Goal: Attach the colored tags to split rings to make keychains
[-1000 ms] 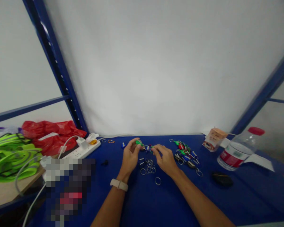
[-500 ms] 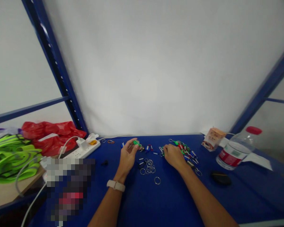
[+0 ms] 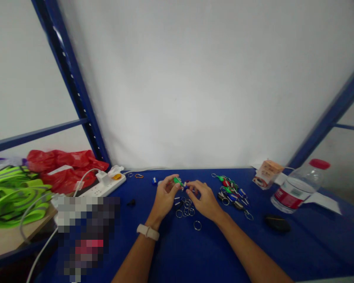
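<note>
At the far left I count one lime-yellow fabric bundle with grey stripes (image 3: pixel 20 196), then one crumpled red plastic bag (image 3: pixel 73 158) and one long white plastic power strip (image 3: pixel 94 192) with one square white plug (image 3: pixel 104 179) seated in it. On the flat blue table (image 3: pixel 177 255), near the wall, lie one small metal ring (image 3: pixel 130 175), one orange carabiner (image 3: pixel 139 176) and one small blue object (image 3: pixel 154 181); nearer me sits one small black object (image 3: pixel 131 202).

The left forearm, wearing one pale wristband (image 3: pixel 148 232), slants up and rightward. The left hand (image 3: pixel 164 196) pinches one bright green, glossy piece (image 3: pixel 177 181) between thumb and fingers, just above the table. Between the wrists lie at least five overlapping silver metal rings (image 3: pixel 187 208), with one lone silver ring (image 3: pixel 197 225) nearer.

The right forearm slants up and leftward; the right hand (image 3: pixel 205 198) has its fingers curled close beside the green piece. What they grip, I cannot tell.

Further right: one mixed-colour heap of clips and rings (image 3: pixel 231 192), uncountable; one orange-and-white carton (image 3: pixel 268 173); one black pouch (image 3: pixel 277 223); one clear red-capped plastic bottle (image 3: pixel 299 186).
</note>
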Demonstrator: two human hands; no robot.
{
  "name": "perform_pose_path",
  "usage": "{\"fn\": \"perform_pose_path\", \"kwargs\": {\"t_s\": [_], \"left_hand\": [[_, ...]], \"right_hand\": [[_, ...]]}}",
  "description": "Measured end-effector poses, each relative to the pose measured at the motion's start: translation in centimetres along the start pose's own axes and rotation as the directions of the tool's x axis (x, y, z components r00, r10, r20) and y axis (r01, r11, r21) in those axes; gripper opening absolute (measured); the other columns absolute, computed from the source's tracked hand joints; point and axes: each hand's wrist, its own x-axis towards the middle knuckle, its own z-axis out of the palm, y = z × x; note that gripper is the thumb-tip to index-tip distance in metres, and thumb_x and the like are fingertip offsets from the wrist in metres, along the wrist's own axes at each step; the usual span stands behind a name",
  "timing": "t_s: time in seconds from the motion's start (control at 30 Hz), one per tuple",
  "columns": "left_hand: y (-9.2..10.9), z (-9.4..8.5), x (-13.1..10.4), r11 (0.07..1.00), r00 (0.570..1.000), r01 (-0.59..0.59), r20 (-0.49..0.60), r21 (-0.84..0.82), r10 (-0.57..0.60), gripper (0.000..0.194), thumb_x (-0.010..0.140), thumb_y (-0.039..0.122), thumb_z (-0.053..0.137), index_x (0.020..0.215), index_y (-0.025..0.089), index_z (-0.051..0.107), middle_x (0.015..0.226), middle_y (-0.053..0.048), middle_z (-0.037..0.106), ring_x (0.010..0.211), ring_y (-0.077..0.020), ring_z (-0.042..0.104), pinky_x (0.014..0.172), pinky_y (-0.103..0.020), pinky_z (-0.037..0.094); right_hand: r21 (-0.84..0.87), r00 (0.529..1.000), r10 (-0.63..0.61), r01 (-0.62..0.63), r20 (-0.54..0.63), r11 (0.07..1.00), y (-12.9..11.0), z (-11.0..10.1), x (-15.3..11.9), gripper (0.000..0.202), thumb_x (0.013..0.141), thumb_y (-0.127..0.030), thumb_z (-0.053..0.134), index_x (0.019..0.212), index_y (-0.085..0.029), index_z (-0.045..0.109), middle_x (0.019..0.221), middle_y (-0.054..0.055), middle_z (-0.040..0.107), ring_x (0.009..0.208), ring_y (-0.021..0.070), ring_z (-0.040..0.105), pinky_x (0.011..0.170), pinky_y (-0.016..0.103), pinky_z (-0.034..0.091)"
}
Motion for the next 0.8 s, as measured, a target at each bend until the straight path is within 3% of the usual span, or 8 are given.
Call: {"fn": "perform_pose_path", "kwargs": {"t_s": [0.33, 0.8], "left_hand": [[-0.15, 0.46, -0.21, 0.999, 0.996, 0.020, 0.082, -0.040, -0.017, 0.043, 0.074, 0.032, 0.074, 0.111, 0.015, 0.062, 0.097, -0.008, 0.071, 0.088, -0.0180, 0.068, 0.085, -0.032, 0.053], [-0.55, 0.53, 0.08, 0.999, 0.999, 0.038, -0.010, -0.030, -0.038, 0.046, 0.067, 0.031, 0.080, 0.108, 0.014, 0.065, 0.090, -0.006, 0.072, 0.083, -0.0185, 0.070, 0.079, -0.031, 0.055]], "right_hand": [[0.040, 0.999, -0.020, 0.021, -0.027, 0.999, 0.10, 0.98, -0.13, 0.013, 0.093, -0.024, 0.051, 0.084, -0.020, 0.060, 0.076, 0.000, 0.062, 0.068, 0.0144, 0.055, 0.074, 0.029, 0.037], [0.110, 0.999, -0.014, 0.020, -0.051, 0.994, -0.31, 0.85, -0.02, 0.016, 0.094, -0.026, 0.050, 0.085, -0.020, 0.061, 0.074, 0.000, 0.061, 0.068, 0.0149, 0.056, 0.070, 0.028, 0.040]]}}
